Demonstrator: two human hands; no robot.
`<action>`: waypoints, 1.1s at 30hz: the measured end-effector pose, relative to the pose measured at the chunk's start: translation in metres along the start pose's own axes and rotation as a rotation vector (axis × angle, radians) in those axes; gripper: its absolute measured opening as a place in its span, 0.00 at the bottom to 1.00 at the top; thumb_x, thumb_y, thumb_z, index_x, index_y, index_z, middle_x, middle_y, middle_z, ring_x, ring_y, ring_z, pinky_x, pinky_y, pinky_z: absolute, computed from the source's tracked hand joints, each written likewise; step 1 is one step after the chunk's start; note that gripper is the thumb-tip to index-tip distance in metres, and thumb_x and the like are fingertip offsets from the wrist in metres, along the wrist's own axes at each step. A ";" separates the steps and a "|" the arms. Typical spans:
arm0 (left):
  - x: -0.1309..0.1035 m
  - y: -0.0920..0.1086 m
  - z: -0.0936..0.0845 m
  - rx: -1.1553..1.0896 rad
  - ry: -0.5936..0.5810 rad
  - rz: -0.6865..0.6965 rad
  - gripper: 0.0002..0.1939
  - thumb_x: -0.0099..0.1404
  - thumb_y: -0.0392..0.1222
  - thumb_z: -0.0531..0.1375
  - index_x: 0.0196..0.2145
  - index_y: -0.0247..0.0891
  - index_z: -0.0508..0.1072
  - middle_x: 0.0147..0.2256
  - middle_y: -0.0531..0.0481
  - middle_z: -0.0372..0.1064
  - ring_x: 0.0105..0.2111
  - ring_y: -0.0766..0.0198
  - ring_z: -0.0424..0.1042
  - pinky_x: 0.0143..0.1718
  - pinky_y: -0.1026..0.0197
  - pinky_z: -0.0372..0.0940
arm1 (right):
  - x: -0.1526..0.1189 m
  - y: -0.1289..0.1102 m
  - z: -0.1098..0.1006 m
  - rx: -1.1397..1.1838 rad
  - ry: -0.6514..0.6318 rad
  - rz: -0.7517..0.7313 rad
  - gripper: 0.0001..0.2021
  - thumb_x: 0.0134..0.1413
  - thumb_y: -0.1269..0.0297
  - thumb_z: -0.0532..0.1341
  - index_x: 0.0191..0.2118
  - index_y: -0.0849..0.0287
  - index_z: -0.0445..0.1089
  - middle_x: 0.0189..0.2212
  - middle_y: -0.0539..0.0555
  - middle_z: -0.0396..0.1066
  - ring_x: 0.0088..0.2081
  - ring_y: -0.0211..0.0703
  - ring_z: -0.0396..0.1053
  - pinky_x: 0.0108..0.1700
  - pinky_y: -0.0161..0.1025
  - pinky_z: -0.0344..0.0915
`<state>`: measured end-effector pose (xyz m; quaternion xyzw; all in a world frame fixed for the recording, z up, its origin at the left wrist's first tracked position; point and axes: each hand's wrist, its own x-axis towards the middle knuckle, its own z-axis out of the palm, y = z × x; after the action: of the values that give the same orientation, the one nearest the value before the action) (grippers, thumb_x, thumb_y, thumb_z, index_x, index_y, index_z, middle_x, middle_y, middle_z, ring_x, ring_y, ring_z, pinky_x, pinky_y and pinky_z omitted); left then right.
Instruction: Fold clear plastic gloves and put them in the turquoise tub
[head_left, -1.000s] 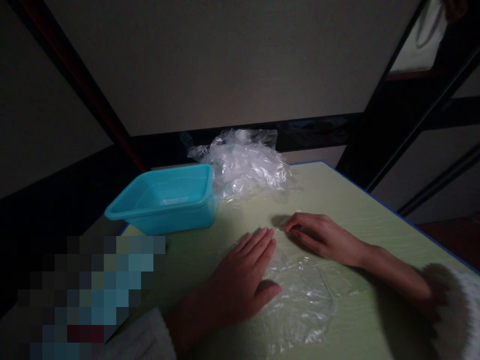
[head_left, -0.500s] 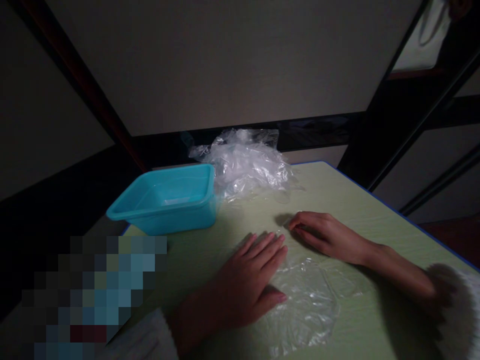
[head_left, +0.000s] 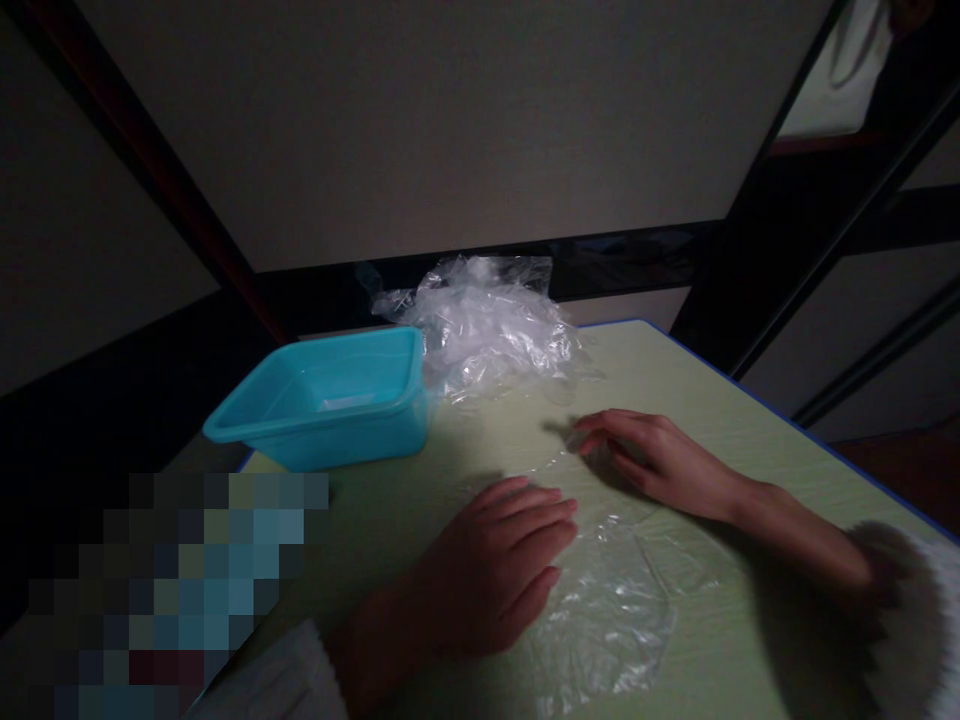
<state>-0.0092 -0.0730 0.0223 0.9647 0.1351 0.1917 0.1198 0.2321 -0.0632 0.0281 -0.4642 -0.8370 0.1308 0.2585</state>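
Note:
A clear plastic bag (head_left: 611,610) lies spread and wrinkled on the pale green table in the head view. My left hand (head_left: 506,560) rests palm down on its left part, fingers apart and slightly bent, holding nothing. Farther right, my right hand (head_left: 641,455) has its fingertips pinched on the thin upper edge of the bag, with its other fingers curled. Behind both hands sits a pile of crumpled clear plastic bags (head_left: 499,335). An open turquoise basin (head_left: 352,435) stands to the left of that pile, touching or nearly touching it.
The table (head_left: 630,365) has a blue edge running down its right side. Behind it rises a grey panel (head_left: 465,130) with dark frames. A pixelated patch covers the lower left. At the upper right a whitish object (head_left: 836,85) shows in a dark recess.
My left hand has turned slightly and its fingers are more bent, its thumb nearer the fingers. My right hand has lifted a little at the knuckles. The view has shifted slightly.

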 end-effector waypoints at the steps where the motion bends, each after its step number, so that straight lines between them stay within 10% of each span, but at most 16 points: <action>1: 0.000 0.001 0.000 -0.019 0.025 0.024 0.14 0.64 0.32 0.48 0.44 0.31 0.69 0.47 0.42 0.70 0.51 0.61 0.66 0.58 0.55 0.52 | 0.000 0.000 0.000 0.003 0.000 0.014 0.19 0.46 0.76 0.50 0.44 0.59 0.67 0.36 0.55 0.75 0.38 0.47 0.71 0.41 0.44 0.66; 12: -0.008 0.003 0.009 -0.046 0.176 0.170 0.10 0.61 0.35 0.51 0.37 0.32 0.70 0.35 0.43 0.75 0.40 0.62 0.73 0.49 0.58 0.63 | 0.000 -0.002 0.000 -0.157 -0.067 0.004 0.25 0.45 0.78 0.48 0.51 0.68 0.65 0.39 0.58 0.76 0.42 0.49 0.71 0.42 0.46 0.68; 33: -0.003 0.009 0.011 -0.117 -0.083 0.214 0.17 0.66 0.45 0.51 0.48 0.33 0.65 0.41 0.46 0.73 0.49 0.60 0.66 0.56 0.59 0.51 | -0.002 -0.003 0.007 -0.207 -0.226 -0.079 0.24 0.56 0.75 0.47 0.59 0.62 0.54 0.57 0.62 0.60 0.58 0.49 0.56 0.60 0.62 0.44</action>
<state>-0.0056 -0.0848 0.0137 0.9720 0.0150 0.1711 0.1603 0.2277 -0.0665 0.0229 -0.4372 -0.8875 0.0850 0.1184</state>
